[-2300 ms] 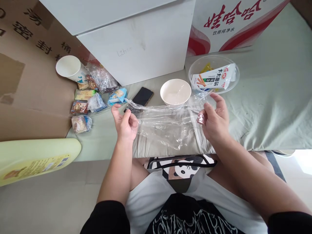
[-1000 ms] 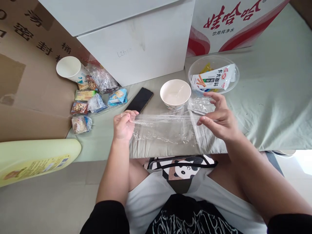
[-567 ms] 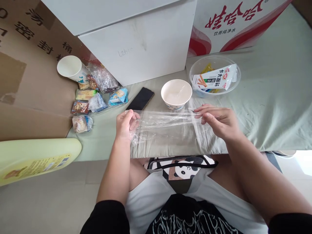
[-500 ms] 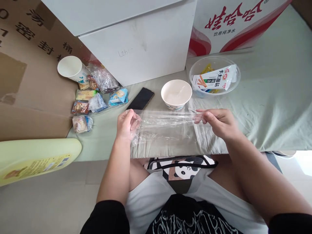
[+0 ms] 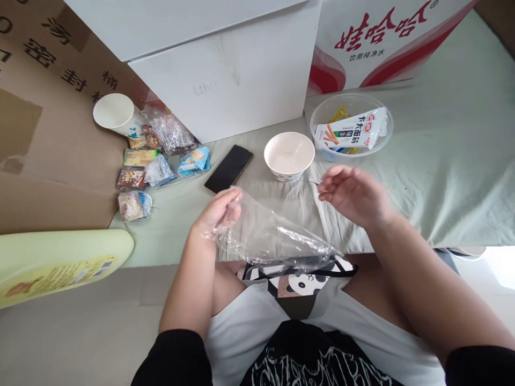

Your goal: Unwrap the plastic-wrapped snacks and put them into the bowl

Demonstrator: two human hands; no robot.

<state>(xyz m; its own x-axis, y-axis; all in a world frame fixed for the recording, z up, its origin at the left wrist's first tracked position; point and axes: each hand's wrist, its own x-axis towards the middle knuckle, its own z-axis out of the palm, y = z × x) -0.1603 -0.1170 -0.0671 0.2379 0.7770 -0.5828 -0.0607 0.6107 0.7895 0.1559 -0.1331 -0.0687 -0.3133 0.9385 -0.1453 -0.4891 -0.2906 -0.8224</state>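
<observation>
My left hand (image 5: 222, 210) is closed on one end of a sheet of clear plastic film (image 5: 277, 230), some of it bunched about the wrist. The rest of the film droops rightward over the front edge of the cloth. With fingers loosely curled and apart, my right hand (image 5: 356, 195) holds nothing and is slightly smeared by motion. Beyond both hands stands a white paper bowl (image 5: 288, 155) with something clear and shiny inside. A small thin object, too small to name, lies by the right fingertips.
A phone (image 5: 229, 169) lies left of the bowl. Further left are several wrapped snacks (image 5: 134, 177) and a tipped paper cup (image 5: 116, 115). A clear plastic tub (image 5: 384, 147) holds snack packets (image 5: 350, 131). Cardboard boxes (image 5: 225, 80) line the back; a yellow bottle (image 5: 68, 262) is front left.
My right hand has let go of the film, which was stretched between both hands, and has opened. The film's right end has dropped towards my lap. My left hand still grips it.
</observation>
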